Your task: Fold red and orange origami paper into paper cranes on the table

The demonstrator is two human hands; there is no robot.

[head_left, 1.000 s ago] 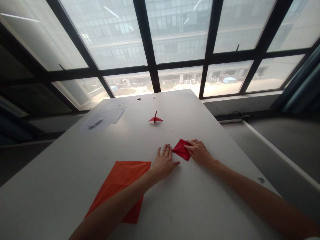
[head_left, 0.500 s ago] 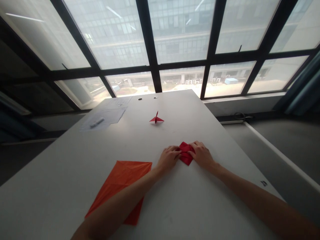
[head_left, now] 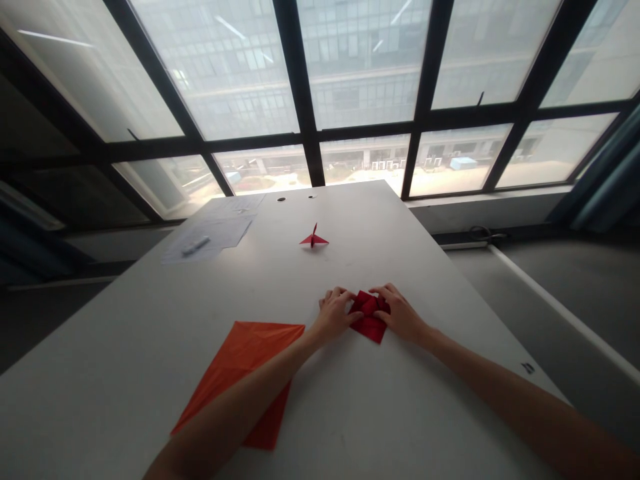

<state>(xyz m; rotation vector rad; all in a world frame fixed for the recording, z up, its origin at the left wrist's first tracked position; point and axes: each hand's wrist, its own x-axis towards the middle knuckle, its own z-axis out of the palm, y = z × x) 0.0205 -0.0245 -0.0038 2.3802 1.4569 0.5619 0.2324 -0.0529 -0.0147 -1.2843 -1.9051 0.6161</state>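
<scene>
Beside orange paper (head_left: pixel 240 373), left hand (head_left: pixel 336 315) and right hand (head_left: pixel 400 313), grip apparently closed on red origami (head_left: pixel 371 325), crane (head_left: pixel 314 236) beyond.

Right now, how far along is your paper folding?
One red origami crane looks finished, standing on the table. In hand is a folded red paper, held between the left hand and right hand; it lies low and has no crane shape yet. Also left is a creased orange paper, lying kite-shaped and unfinished-looking.
</scene>
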